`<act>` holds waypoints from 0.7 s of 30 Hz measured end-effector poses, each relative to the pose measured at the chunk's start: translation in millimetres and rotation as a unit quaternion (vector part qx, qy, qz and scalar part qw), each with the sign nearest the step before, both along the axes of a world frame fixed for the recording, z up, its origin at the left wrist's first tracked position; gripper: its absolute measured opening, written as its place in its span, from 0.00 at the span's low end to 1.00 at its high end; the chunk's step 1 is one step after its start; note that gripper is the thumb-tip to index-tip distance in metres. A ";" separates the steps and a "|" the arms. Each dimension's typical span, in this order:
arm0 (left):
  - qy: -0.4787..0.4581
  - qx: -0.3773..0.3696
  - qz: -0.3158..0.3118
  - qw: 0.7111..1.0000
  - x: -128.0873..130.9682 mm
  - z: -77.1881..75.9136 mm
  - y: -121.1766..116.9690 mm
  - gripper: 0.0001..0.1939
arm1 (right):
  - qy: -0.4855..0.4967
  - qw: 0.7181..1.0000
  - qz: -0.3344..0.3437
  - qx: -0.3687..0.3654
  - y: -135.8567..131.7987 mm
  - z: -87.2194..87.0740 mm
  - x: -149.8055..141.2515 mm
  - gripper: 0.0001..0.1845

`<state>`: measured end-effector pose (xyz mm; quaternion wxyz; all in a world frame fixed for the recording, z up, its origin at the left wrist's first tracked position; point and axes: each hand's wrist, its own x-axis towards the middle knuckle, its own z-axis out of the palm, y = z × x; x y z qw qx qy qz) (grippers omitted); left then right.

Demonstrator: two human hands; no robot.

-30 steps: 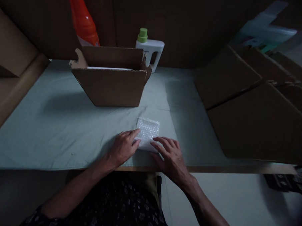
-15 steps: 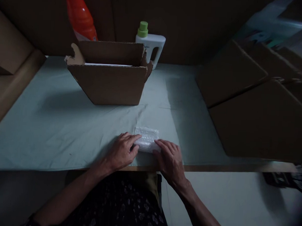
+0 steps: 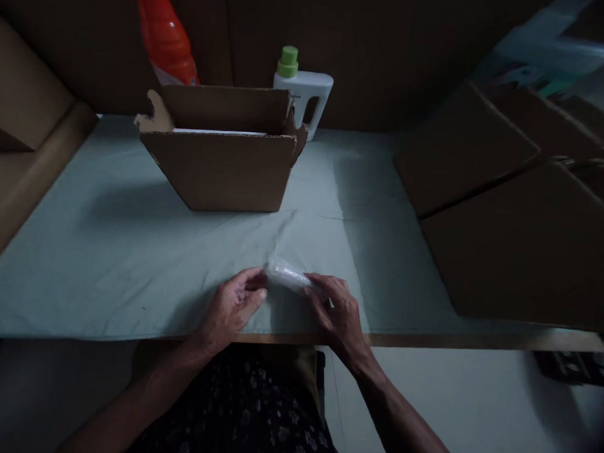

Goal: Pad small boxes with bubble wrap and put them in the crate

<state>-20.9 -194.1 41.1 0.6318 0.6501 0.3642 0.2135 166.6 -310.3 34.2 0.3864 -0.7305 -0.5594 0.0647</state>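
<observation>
A small bundle of clear bubble wrap [image 3: 287,275] is tilted just above the cloth near the table's front edge; what it wraps, if anything, I cannot make out. My right hand [image 3: 339,311] pinches its right end between thumb and fingers. At the other end, my left hand [image 3: 237,304] has its thumb and fingers apart, with the fingertips close to the wrap. Whether those fingertips touch it is hard to tell.
An open cardboard box [image 3: 219,173] stands beyond my hands, with a white green-capped bottle [image 3: 313,87] and a red bottle [image 3: 170,44] behind it. Larger cardboard boxes [image 3: 511,249] fill the right side. Pale green cloth [image 3: 145,260] covers the table.
The bubble wrap lay flat under both hands and is now rolled narrower, lifted and tilted. My left hand has loosened and drawn slightly left, while my right hand keeps its pinch.
</observation>
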 end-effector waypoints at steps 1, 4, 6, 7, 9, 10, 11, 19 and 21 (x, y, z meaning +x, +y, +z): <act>-0.026 -0.057 -0.026 0.998 1.1 3.1 -3.8 0.21 | 0.035 0.999 -0.004 -0.003 -0.6 1.8 -4.0 0.09; -0.108 -0.136 -0.052 0.983 11.3 8.4 -14.2 0.19 | 0.121 0.993 0.007 -0.014 -0.9 4.5 -17.9 0.09; -0.143 -0.141 -0.021 0.979 18.5 7.3 -19.2 0.17 | 0.167 0.986 0.023 -0.007 -0.1 3.1 -24.2 0.09; -0.149 -0.138 -0.002 0.979 20.9 5.7 -20.9 0.17 | 0.181 0.983 0.031 0.004 0.3 1.9 -25.3 0.09; -0.137 -0.123 0.026 0.983 22.2 2.8 -22.7 0.16 | 0.186 0.981 0.048 0.025 0.4 1.0 -23.3 0.08; -0.122 -0.107 0.036 0.986 21.2 2.3 -22.8 0.15 | 0.181 0.982 0.056 0.027 0.2 2.3 -20.5 0.08; -0.102 -0.083 0.042 0.990 19.4 2.8 -22.4 0.14 | 0.174 0.982 0.065 0.020 -0.2 5.2 -16.8 0.08; -0.050 0.235 0.014 0.971 9.8 19.3 -10.6 0.10 | 0.122 0.977 0.175 -0.010 11.6 49.9 0.3 0.30; -0.037 0.266 -0.001 0.963 11.4 12.5 -9.1 0.12 | 0.098 0.979 0.177 -0.011 17.9 49.5 -1.2 0.17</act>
